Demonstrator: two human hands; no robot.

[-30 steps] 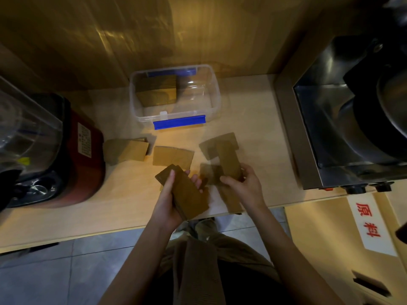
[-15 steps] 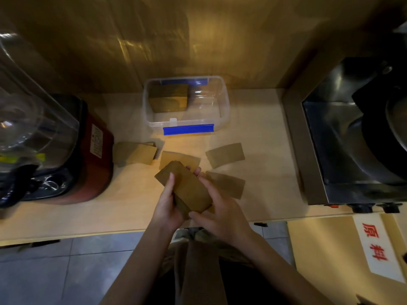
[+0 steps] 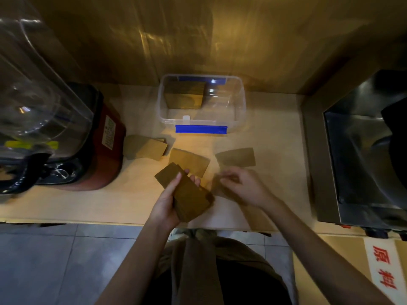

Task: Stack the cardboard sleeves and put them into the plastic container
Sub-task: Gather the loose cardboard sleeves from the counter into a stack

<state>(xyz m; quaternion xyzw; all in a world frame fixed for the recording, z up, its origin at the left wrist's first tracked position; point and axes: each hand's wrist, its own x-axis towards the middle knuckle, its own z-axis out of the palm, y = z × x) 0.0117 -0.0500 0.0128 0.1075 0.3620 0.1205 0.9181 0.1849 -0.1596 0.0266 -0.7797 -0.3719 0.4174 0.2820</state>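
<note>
While left hand [image 3: 168,204] grips stack [image 3: 187,193] — blender [image 3: 44,119] crowds left

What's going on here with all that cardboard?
A person is gathering cardboard sleeves at a counter. The left hand holds a stack of sleeves, while the right hand reaches for a loose sleeve on the counter. More lie nearby. The clear plastic container already holds some.
</note>
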